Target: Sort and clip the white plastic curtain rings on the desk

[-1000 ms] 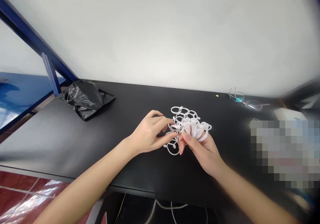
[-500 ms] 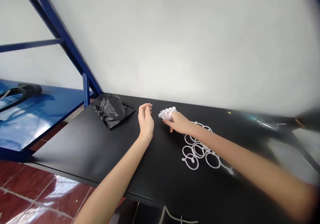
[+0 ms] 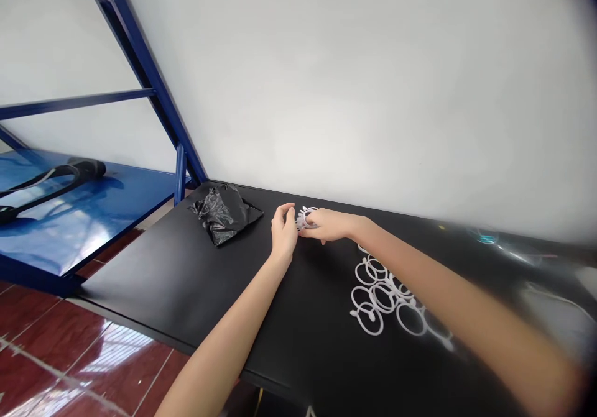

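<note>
In the head view my right hand (image 3: 329,225) is closed around a bunch of white plastic rings (image 3: 306,217), which have small knobs on them. The bunch is above the black table (image 3: 186,286). My left hand (image 3: 283,233) is just left of the bunch, its fingers loosely curved and apart from the thumb, with nothing visible in its grasp. Whether its fingertips touch the rings I cannot tell. More loose white rings (image 3: 383,297) lie in an overlapping pile on the table, partly hidden beneath my right forearm.
A crumpled black plastic bag (image 3: 226,214) lies left of my hands. Clear plastic packaging (image 3: 487,237) rests toward the back right. Behind the table stands a pale wall (image 3: 349,94). At left are a blue metal frame (image 3: 163,103) and a blue surface holding a black object (image 3: 86,168).
My right hand has brought the bunch of rings left, close to my left hand, and the gap between the hands has narrowed. The view has shifted slightly left.
</note>
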Tool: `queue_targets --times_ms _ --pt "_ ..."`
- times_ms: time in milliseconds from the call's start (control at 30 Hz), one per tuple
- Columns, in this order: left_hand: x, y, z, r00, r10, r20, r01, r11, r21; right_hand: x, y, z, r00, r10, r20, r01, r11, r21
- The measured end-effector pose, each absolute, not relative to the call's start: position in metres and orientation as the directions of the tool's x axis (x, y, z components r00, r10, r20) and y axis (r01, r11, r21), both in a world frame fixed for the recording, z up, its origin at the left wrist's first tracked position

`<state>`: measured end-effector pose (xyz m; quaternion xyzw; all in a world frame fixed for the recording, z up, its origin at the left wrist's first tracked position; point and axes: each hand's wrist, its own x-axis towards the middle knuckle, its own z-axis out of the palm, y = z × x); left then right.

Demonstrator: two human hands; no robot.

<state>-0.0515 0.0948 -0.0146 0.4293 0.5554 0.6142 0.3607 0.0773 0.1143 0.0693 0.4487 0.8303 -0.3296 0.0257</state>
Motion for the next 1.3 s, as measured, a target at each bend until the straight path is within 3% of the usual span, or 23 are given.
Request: queue_targets --times_ms 133,433,600,767,833,900,1000,1067,1133,1300 --pt "-0.052 0.096 -0.013 -0.346 0.93 0.121 0.033 -0.117 0.993 0.078 0.117 0.074 -0.606 0.705 -0.368 0.758 0.372 -0.536" --pt "-0.052 0.097 -0.015 -0.319 0.938 0.138 0.059 -0.125 0.99 0.103 0.12 0.073 -0.575 0.786 -0.226 0.693 0.321 -0.646" --pt "-0.053 0.098 -0.017 -0.286 0.941 0.18 0.123 -0.15 0.981 0.121 0.115 0.073 -0.55 0.812 -0.197 0.695 0.314 -0.647" --pt "-0.053 0.084 -0.004 -0.231 0.928 0.293 0.267 -0.229 0.936 0.173 0.085 0.075 -0.409 0.912 -0.036 0.689 0.283 -0.667" --pt "-0.049 0.074 0.001 -0.1 0.892 0.441 0.431 -0.36 0.827 0.201 0.065 0.072 -0.293 0.956 0.02 0.698 0.229 -0.679" --pt "-0.041 0.063 0.002 0.164 0.811 0.562 0.562 -0.545 0.622 0.226 0.043 0.064 -0.173 0.982 0.08 0.685 0.179 -0.707" --pt "-0.027 0.046 0.0 0.499 0.673 0.546 0.538 -0.734 0.414 0.251 0.014 0.044 -0.008 0.982 0.187 0.692 0.141 -0.709" --pt "-0.018 0.037 0.0 0.584 0.628 0.514 0.466 -0.778 0.421 0.259 0.0 0.029 -0.006 0.971 0.238 0.696 0.175 -0.696" --pt "-0.012 0.03 0.001 0.621 0.623 0.476 0.382 -0.771 0.51 0.262 -0.009 0.018 -0.09 0.955 0.281 0.693 0.263 -0.671" --pt "-0.004 0.035 0.011 0.759 0.603 0.246 0.321 -0.676 0.663 0.259 -0.019 0.005 -0.19 0.958 0.215 0.703 0.286 -0.651"
